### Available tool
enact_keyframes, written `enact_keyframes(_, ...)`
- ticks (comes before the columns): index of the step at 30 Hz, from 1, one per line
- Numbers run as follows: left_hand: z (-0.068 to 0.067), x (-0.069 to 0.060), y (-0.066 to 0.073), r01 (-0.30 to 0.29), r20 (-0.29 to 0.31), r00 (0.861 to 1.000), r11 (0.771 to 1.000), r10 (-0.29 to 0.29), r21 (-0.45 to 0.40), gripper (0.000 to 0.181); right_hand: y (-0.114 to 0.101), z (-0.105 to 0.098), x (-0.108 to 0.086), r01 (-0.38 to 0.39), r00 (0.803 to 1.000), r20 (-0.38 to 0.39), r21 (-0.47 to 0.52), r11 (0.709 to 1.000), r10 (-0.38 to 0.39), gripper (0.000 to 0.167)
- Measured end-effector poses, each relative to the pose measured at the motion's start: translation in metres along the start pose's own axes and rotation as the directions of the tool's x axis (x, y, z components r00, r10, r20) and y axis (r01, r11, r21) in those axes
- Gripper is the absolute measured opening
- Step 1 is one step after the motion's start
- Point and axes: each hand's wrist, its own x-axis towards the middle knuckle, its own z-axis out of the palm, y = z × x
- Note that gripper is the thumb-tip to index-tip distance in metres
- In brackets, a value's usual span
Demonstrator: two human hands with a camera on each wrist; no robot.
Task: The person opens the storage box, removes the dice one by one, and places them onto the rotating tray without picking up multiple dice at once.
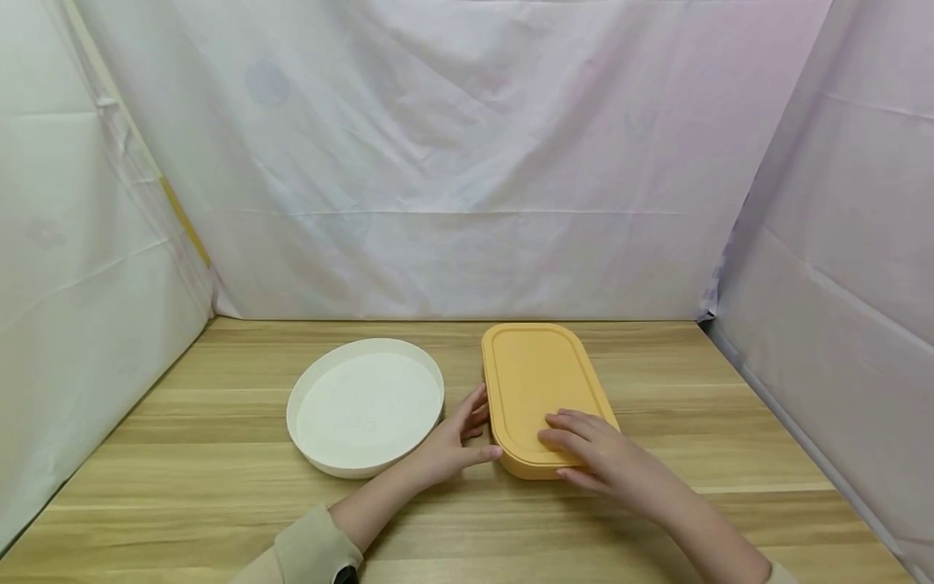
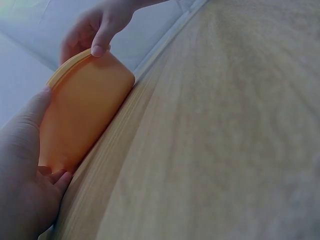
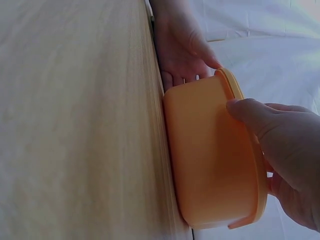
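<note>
A yellow-orange rectangular container (image 3: 210, 155) with rounded corners stands on the table, its matching lid (image 1: 536, 373) seated on top. On its left side is my left hand (image 1: 456, 446), fingers spread along the wall and thumb touching the near left corner close to the lid's rim. In the left wrist view, those fingertips reach low on the container wall. My right hand (image 1: 606, 454) lies over the near right corner: its fingers are on the lid's top and its thumb presses the rim from the front, pinching the edge. The container's contents are hidden.
Left of the container, a round white shallow dish (image 1: 368, 410) with a raised rim sits close to my left wrist. The wood-grain table (image 1: 182, 470) is bordered by white cloth (image 1: 452, 162) at the back and both sides.
</note>
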Motion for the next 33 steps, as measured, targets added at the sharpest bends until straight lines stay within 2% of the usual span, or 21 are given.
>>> enact_keyframes(9,0.0006,-0.0005,-0.0001,-0.009,0.009,1.0,1.0,0.009,-0.001,0.093,-0.0007,-0.0014,-0.0001,-0.026,0.999,0.025,0.011,1.0,0.026,0.041)
enact_keyframes(19,0.001,-0.0003,0.0002,-0.001,0.005,1.0,1.0,0.001,0.008,0.093,-0.0008,-0.0039,-0.0002,-0.023,0.999,0.028,0.039,0.999,0.022,0.044)
enact_keyframes(33,0.0007,0.0006,-0.0014,0.007,0.002,1.0,1.0,-0.007,0.018,0.092,-0.0011,-0.0055,0.001,-0.093,0.994,0.06,0.078,0.993,0.089,0.048)
